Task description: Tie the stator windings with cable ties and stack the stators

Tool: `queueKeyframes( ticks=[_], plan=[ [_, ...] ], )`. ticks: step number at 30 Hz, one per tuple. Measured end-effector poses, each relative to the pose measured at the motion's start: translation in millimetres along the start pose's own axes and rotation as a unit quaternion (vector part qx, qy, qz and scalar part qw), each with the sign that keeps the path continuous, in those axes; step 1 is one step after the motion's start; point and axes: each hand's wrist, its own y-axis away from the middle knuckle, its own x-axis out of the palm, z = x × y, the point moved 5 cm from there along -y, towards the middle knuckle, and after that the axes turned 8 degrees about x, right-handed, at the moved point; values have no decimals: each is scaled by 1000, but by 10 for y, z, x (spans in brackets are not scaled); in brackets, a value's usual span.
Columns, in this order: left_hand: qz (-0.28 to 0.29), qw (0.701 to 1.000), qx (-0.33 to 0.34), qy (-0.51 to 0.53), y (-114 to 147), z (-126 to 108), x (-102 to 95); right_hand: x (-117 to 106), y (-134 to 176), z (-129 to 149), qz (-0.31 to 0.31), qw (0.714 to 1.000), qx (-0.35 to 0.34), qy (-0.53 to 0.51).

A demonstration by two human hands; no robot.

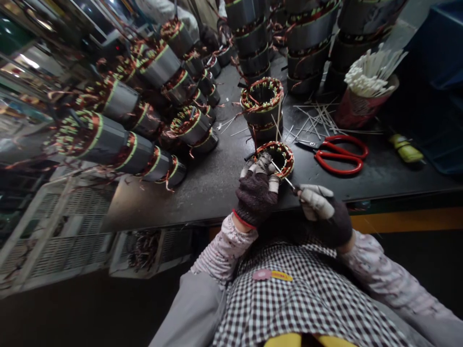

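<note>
A motor stator (pixel 285 156) with copper windings, pale insulating tips and a dark core stands near the front edge of the bench. My left hand (pixel 256 188), in a dark glove with whitish fingertips, has its fingers curled over the near left rim of this stator. My right hand (pixel 321 209), gloved likewise, grips a thin metal-shafted hand tool (pixel 289 183) by its dark handle. The shaft points up and left across the stator's near rim, towards my left fingers. Its tip is too small to make out. Just behind stands another wound stator (pixel 262 99), stacked on one more.
Red-handled scissors (pixel 342 154) lie to the right, near loose white sticks (pixel 318 118) and a cup (pixel 358 108) filled with such sticks. A yellow object (pixel 407 148) lies farther right. Stacked stators (pixel 104 137) crowd the left and back. White plastic crates (pixel 54 231) stand below left.
</note>
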Motion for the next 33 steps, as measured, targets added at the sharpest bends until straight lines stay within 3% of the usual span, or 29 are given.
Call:
queueKeyframes(
  ticks=[3, 5, 9, 12, 15, 18, 24, 27, 30, 33],
  plan=[
    [-13, 996, -43, 80, -2, 24, 20, 18, -243, 80, -28, 1000, 12, -9],
    [-27, 985, -80, 152, 10, 42, 72, -12, -377, 123, -42, 996, 59, -46],
    [-103, 957, -106, 250, 39, 71, 141, -9, -617, 164, 22, 958, 227, -172],
    [-130, 962, -67, 232, 39, 73, 130, -4, -737, 263, 61, 945, 262, -185],
    [-111, 972, -32, 204, 25, 62, 115, -22, -784, 344, 57, 962, 229, -139],
    [-80, 980, -45, 178, 13, 68, 114, 2, -803, 319, 58, 976, 198, -66],
    [-64, 981, -26, 184, -13, 24, 51, 40, -833, 146, 70, 981, 178, 28],
    [-39, 981, -24, 188, -26, 12, 13, -6, -849, 277, 51, 994, 60, 79],
    [-23, 984, -42, 172, -35, 10, -16, -5, -884, 424, 50, 987, -63, 139],
    [-23, 983, -53, 174, -41, 1, -21, 30, -963, 428, 69, 978, -97, 170]
  ],
)
